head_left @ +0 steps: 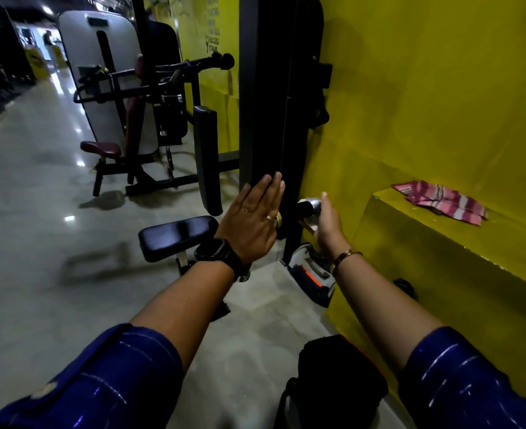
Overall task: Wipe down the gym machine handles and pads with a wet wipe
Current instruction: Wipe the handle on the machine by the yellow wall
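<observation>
Where black bag (332, 382) is seen on floor, contents not visible, left hand (252, 221) held flat beside machine upright (264, 119), fingers straight, together, right hand (326, 224) at chrome-tipped handle (309, 207), white wipe (309, 226) against palm, finger curl hidden.

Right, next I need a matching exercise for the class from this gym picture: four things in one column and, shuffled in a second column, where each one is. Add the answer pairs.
Things
1. left hand
2. striped cloth
3. maroon seat
4. right hand

Places
A. lying on the yellow ledge
B. at the silver-tipped handle
C. fingers straight, flat against the black upright
D. on the far machine, in front of the white panel

Pairs: 1-C, 2-A, 3-D, 4-B
</observation>
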Demonstrator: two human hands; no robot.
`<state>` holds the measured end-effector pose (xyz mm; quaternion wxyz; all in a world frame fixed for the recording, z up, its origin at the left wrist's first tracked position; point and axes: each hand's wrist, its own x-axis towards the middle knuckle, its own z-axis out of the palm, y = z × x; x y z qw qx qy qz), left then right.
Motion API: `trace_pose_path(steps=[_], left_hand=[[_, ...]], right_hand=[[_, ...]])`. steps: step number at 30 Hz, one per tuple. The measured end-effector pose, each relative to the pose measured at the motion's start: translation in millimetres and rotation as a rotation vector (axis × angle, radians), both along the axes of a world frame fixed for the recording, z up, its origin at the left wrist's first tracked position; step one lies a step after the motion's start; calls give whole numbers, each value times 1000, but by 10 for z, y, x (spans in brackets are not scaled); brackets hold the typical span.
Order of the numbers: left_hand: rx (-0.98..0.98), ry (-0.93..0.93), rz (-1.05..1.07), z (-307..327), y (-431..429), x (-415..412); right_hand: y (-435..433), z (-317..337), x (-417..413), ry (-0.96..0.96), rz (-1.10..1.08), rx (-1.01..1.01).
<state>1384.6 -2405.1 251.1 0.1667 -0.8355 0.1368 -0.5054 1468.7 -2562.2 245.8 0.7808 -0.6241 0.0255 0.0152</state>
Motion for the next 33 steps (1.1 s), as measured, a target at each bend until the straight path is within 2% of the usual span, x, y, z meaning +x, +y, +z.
trace_pose_path(steps=[3,5,7,10,13,15,17,19,22,26,29,31,33], left_hand=[[2,-10,4,2,-1,11],[3,-12,13,6,-3,11],[0,-9,7,7,-4,10],[4,-13,7,-2,-4,8],[4,-14,5,9,-5,6],[11,-16,14,3,-4,9],[11,-20,14,-2,-1,13],[6,-23,6,-7,-1,20],[4,-33,2,-5,-1,26],[-7,-37,-14,-4,3,23],[1,-26,-11,-14,-2,16],[3,-25,-4,-8,0,21],[8,-24,8,-2,1,24]], right_hand=[[11,-139,-129,26,-239,246],[34,-160,-200,-41,-326,284],[65,-141,-219,-157,-329,185],[100,-17,-154,-356,-274,-137],[114,156,-42,-386,-172,-358],[81,230,-11,-287,-137,-369],[38,236,-64,-256,-198,-406],[22,127,-156,-353,-290,-442],[79,-165,-300,-554,-311,-466],[74,-430,-290,-776,-227,-726],[-43,-244,-105,-882,-186,-833],[-106,-26,18,-860,-61,-852],[-131,137,115,-700,69,-823]])
